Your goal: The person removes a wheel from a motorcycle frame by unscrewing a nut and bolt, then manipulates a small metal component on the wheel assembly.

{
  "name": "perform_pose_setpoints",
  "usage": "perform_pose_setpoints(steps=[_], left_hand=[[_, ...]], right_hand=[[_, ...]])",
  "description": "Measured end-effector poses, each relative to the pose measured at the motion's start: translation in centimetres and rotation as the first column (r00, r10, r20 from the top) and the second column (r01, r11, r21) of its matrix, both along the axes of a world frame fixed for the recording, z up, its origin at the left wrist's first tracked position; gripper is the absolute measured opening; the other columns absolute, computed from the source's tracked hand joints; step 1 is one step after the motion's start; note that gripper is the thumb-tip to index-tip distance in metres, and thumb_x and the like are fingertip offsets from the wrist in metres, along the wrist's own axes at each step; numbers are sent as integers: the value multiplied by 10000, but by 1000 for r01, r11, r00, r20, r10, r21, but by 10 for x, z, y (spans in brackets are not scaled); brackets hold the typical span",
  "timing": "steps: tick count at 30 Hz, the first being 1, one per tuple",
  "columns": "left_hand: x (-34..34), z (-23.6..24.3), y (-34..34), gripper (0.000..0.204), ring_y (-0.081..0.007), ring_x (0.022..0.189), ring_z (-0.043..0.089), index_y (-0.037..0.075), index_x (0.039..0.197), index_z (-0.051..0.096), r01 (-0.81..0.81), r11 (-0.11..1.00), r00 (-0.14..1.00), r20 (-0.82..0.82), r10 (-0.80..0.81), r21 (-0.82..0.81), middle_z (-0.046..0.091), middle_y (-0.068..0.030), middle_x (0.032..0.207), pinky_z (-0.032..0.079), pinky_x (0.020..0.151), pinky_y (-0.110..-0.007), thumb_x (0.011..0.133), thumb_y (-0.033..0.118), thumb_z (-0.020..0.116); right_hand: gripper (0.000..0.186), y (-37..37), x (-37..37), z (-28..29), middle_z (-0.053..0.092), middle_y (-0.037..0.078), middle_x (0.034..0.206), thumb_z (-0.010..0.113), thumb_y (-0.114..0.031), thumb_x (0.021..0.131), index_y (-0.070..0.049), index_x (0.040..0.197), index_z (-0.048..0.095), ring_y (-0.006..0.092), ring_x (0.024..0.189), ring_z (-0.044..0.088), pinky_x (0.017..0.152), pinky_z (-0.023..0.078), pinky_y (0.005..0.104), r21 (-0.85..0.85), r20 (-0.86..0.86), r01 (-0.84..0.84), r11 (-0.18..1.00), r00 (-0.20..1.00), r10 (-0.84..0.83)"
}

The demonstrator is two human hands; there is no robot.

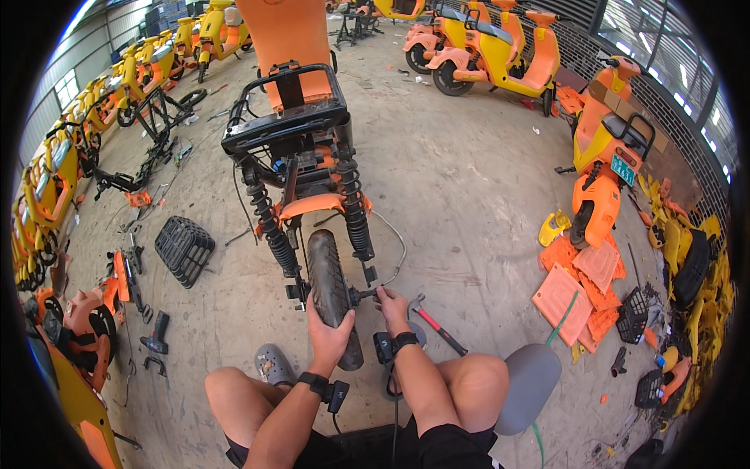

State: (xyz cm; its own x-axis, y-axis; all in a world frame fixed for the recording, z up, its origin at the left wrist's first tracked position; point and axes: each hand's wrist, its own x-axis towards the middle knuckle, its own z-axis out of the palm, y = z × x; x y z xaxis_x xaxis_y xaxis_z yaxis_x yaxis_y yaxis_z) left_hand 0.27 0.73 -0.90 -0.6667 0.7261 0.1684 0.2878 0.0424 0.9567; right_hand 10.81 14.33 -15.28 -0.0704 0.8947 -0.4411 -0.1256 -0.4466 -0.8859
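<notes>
A black-tyred wheel [330, 273] stands upright between my knees, below the rear of a stripped scooter frame [289, 125]. My left hand [328, 332] grips the tyre from its near left side, fingers wrapped against the rubber. On the wheel's right, my right hand [393, 306] is closed at the outer end of the dark axle [365, 295] sticking out of the hub. Two black coil shock absorbers [269, 223] hang from the frame to either side of the wheel, under an orange crosspiece [322, 205]. Fingertip detail at the axle is too small to make out.
A red-handled hammer [439, 327] lies right of my right hand. A black basket [184, 250] and a cordless power tool [157, 333] lie on the left. Orange panels [574, 297] are piled at right, near a parked scooter [605, 164]. A grey seat [529, 388] sits beside my right knee.
</notes>
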Motion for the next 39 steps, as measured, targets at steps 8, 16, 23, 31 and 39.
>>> perform_pose_setpoints(steps=[8,16,23,31,39], left_hand=[[2,4,0,871,-291,1140,513,-78,1383,282,18,1000,999,34,-18,10,497,-239,1256,399,986,-373,725,186,787],[-1,-10,2,869,-308,1140,516,-78,1375,298,15,999,1000,22,-16,33,498,-249,1255,400,986,-378,715,196,793],[-2,-3,0,873,-324,1127,525,-75,1370,303,-5,1000,1000,20,5,9,506,-258,1240,408,975,-385,706,201,798],[-1,-3,-1,885,-328,1117,537,-63,1377,291,-14,1000,1000,4,14,-19,517,-262,1228,418,961,-390,709,221,798],[0,-2,0,882,-332,1096,554,-49,1382,290,0,1000,998,55,0,1,543,-261,1195,426,952,-397,714,228,795]], right_hand=[[392,3,1,-9,694,82,892,701,-270,861,39,1098,659,147,782,658,650,505,273,29,85,18,999,996,-21],[386,3,3,-5,688,74,939,681,-283,880,24,1112,658,149,837,651,681,496,283,6,79,-8,1000,997,7],[399,0,0,2,688,68,939,678,-298,882,16,1126,654,153,839,648,679,495,283,-30,122,-39,999,992,42],[377,1,0,-2,694,76,887,680,-289,874,24,1084,671,142,780,650,631,497,276,6,117,-27,1000,993,26],[345,-1,-3,-2,671,70,943,627,-270,919,25,1096,649,150,795,640,648,502,281,38,52,-12,999,999,10]])
